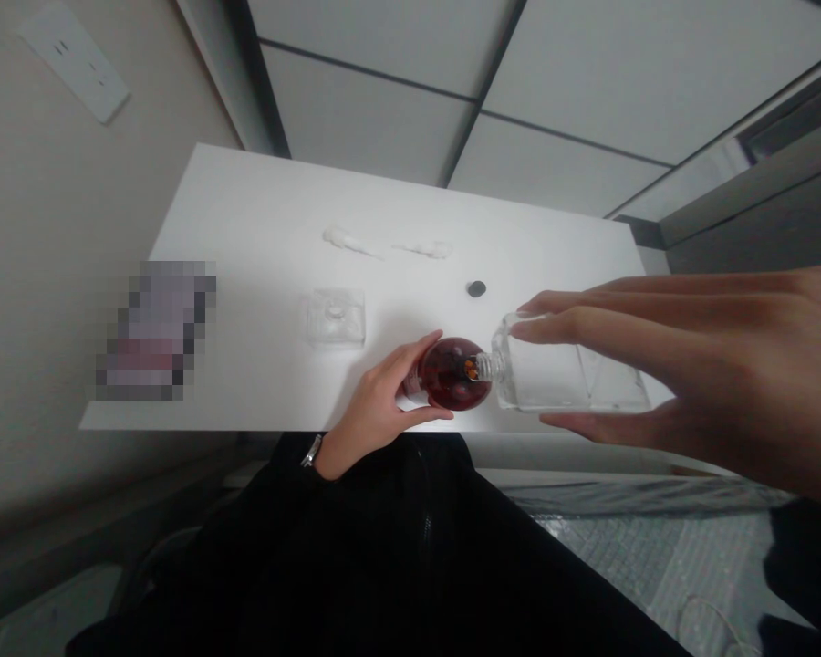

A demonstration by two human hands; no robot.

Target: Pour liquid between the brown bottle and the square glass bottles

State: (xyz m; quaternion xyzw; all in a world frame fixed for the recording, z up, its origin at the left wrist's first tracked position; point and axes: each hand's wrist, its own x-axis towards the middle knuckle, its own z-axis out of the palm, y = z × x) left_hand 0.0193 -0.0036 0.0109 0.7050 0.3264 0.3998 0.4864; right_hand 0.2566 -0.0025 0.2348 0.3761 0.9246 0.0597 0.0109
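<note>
My left hand point(383, 392) wraps round a dark red-brown bottle point(455, 388) near the table's front edge. In my right hand point(698, 365) is a clear glass bottle point(551, 370), tipped on its side. Its threaded neck points left and meets the mouth of the brown bottle; whether the two touch I cannot tell. Thumb and fingers grip the clear bottle from both sides. Behind the bottles lies a small dark round cap point(476, 289). To the left of my left hand sits a clear square glass piece point(336, 319) with a round knob or hole in its middle.
Two white wispy scraps point(350, 243) lie toward the back of the white table point(260, 228). A blurred-out flat object point(154, 333) is at the left end. Panelled doors stand behind the table, and a wall with a socket point(75, 59) is at the left.
</note>
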